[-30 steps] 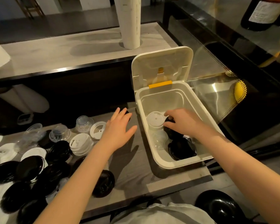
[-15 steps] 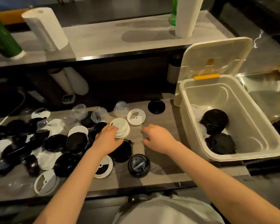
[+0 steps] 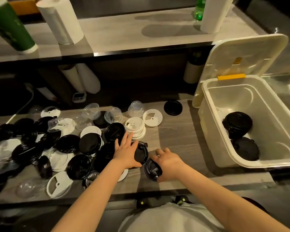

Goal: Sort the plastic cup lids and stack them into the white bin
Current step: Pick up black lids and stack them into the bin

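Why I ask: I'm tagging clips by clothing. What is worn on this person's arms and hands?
Nothing is worn on them. The left hand and right hand are ungloved, with no rings, watch or bracelet showing, and both forearms are bare, no sleeves reaching into view. The only clothing visible is a white top at the bottom edge of the picture.

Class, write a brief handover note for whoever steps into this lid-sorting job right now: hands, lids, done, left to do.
Left hand: open, flat on a black lid on the table.
Right hand: grips a second black lid by its rim.
White bin: open, two black stacks inside.
Done: some black lids binned; a white stack built on the table.
Left: mixed pile of black, white and clear lids, not yet sorted or binned.
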A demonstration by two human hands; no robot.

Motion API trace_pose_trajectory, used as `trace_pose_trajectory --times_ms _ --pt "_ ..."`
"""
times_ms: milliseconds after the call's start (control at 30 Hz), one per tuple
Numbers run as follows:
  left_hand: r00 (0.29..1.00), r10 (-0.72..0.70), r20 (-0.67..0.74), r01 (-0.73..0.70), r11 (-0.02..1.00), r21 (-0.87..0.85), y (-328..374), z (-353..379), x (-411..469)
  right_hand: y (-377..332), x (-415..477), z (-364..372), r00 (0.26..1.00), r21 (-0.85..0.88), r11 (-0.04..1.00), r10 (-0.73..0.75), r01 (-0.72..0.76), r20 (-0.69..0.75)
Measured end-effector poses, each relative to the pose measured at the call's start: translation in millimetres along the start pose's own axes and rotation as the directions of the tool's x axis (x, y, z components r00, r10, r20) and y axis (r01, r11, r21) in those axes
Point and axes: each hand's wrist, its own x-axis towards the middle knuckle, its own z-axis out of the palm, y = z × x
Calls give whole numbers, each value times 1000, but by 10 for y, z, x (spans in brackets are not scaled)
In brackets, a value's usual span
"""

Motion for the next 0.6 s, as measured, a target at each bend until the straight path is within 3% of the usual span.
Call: trace_pose_trajectory --times_ms 167,267,367,433,500,600 --pt "998 8 -62 -11 999 -52 20 -12 -21 240 -66 -75 997 297 954 53 -34 -57" --pt "988 -34 -150 14 991 -135 83 -115 -83 373 -179 -204 973 457 889 137 -37 -187" --pt "967 -58 -247 4 977 -211 179 -304 -128 482 -316 -391 904 658 752 254 38 -343" --pt "954 -82 -288 -28 932 -360 272 -467 -128 545 -410 -517 841 752 648 334 123 -426" --pt "935 -117 -336 -84 845 -528 417 -647 -112 609 -517 -647 781 800 561 395 212 -484" --pt "909 -136 -394 -150 775 -614 716 -887 -77 764 -734 -827 719 834 451 458 318 -523"
